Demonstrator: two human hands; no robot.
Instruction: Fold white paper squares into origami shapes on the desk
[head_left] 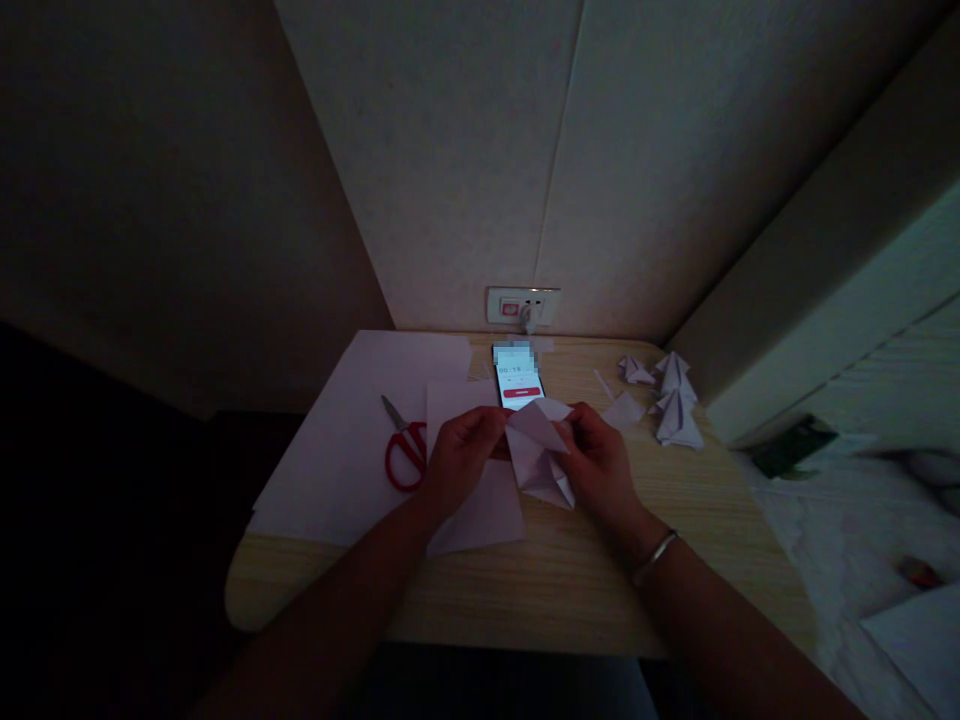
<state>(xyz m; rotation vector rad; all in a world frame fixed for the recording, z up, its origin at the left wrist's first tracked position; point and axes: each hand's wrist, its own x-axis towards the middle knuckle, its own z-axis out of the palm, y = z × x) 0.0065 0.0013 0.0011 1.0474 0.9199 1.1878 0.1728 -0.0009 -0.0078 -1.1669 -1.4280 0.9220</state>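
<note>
Between my two hands is a partly folded sheet of white paper (536, 455), with creased flaps at its top and lower right. My left hand (466, 445) pinches its left edge, fingers closed. On the other side, my right hand (600, 455) grips the right edge, its wrist wearing a bracelet. Beneath the left hand lies a flat white sheet (476, 525). Scissors (406, 455) with red handles rest left of that hand on a larger stack of white paper (330, 450). Just beyond the folded paper, a phone (517, 378) shows a lit screen.
Several folded paper figures (677, 405) stand at the table's right back, near a small paper piece (624, 411) and a thin strip (603, 384). A wall socket (523, 306) with a plug sits behind the wooden table (570, 590). Walls bound the back.
</note>
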